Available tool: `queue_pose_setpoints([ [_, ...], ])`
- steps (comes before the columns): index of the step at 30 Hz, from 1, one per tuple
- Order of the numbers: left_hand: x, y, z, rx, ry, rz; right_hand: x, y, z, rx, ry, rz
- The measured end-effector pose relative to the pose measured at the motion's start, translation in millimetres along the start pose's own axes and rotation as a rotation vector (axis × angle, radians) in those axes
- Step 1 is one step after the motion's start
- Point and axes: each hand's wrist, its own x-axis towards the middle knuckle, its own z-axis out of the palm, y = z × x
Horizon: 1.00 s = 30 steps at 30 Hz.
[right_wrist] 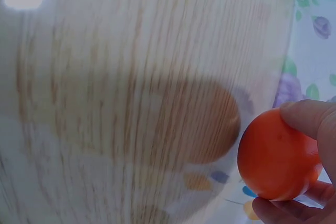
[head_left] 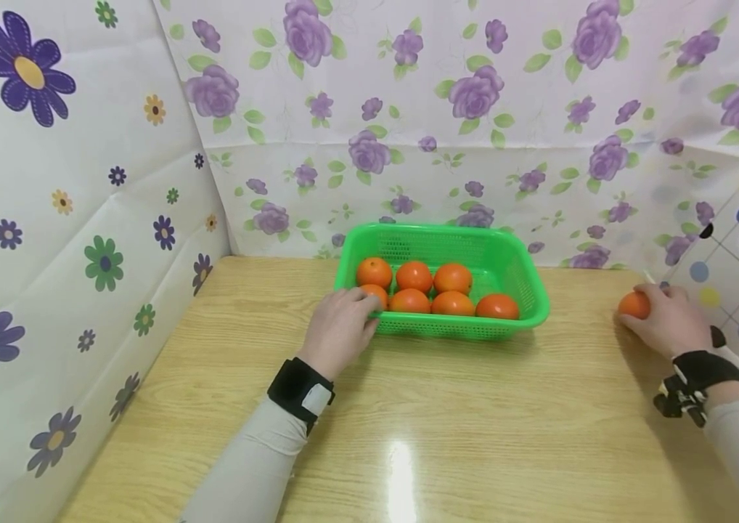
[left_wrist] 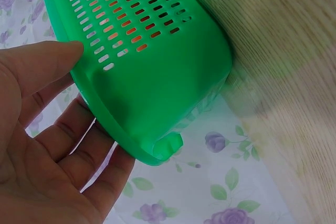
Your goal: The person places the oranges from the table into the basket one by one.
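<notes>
Green perforated plastic basket stands on the wooden table against the flowered backdrop. Left hand rests at its near left corner: in the left wrist view the fingers lie fairly straight and a little apart, thumb against the slotted wall, remaining fingers just beneath the rim; nothing is pinched. Seven orange fruits lie inside, just beyond those fingers, in two rows, with the right part of the basket floor bare. Right hand is well apart from the basket, near the dotted side panel, its fingers curled round a single orange fruit; the right wrist view shows thumb above and fingertips below, the fruit clear of the table with its shadow on the wood. Judgement: filling looks largely complete, seven fruits in place, one in hand outside the basket; no other loose fruit is visible on the table
</notes>
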Motion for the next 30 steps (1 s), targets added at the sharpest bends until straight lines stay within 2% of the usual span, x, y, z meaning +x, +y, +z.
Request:
queue_pose_setpoints([
  [10,0.1,0.5,-1.2,0.005,-0.001,-0.002,10,3,8,0.015,0.001,-0.039],
  [18,0.2,-0.2,0.5,0.003,0.004,0.009,12,-4,10,0.028,-0.042,-0.053],
  [24,0.1,-0.4,1.3,0.002,0.007,0.012,18,-5,18,0.035,-0.012,-0.102],
  [30,-0.3,0.0,0.5,0.004,0.01,0.01,17,-18,18,0.062,0.031,-0.159],
])
